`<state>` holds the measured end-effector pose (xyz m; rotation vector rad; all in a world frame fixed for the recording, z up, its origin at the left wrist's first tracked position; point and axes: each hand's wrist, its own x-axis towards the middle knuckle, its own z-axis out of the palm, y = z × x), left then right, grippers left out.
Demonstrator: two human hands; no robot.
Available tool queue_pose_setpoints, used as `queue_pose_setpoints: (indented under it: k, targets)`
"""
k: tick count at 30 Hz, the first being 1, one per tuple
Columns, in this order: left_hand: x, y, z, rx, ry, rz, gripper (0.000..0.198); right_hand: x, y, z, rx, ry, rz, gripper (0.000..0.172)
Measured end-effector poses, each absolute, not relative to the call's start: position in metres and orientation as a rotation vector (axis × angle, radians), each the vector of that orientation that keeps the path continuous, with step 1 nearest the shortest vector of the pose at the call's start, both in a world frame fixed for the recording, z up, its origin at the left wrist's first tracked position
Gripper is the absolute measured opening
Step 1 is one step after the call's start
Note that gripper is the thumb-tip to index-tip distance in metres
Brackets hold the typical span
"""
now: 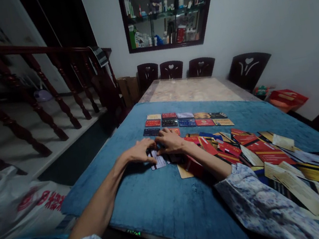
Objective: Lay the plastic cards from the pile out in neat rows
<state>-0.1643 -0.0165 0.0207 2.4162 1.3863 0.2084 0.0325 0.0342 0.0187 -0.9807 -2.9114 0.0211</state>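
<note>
Patterned sleeve [253,197]: foremost | left hand [140,151], right hand [169,140]: at white card [160,162], grip indeterminable | step: likely positioning | next: align edges

Head-worn view, forward and down over table [186,89]

No text can be read w/ certainty. On white plastic bag [11,207], lower L, big red Chinese-type chars + round red logo are seen, too blurred to be made out. On red bag [287,99], far R, a pale mark is shown, unreadable. Print on white card [158,161], card rows [187,123] & card pile [272,152]: too small to be read.
</note>
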Motion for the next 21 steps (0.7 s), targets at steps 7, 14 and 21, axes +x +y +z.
queue_pose_setpoints:
  k: [7, 14, 21]
  targets:
    - [-0.156, -0.026, 0.022, 2.467, 1.442, 0.034, 0.066, 0.033, 0.035, 0.016, -1.05, -2.854, -0.027, 0.04]
    - [-0.162, -0.021, 0.021, 2.43, 1.617, -0.002, 0.072, 0.034, 0.031, 0.019, -1.027, -2.808, -0.046, 0.03]
    - [-0.166, -0.018, 0.019, 2.388, 1.859, 0.035, 0.073, 0.031, 0.023, 0.022, -0.968, -2.851, 0.011, 0.03]
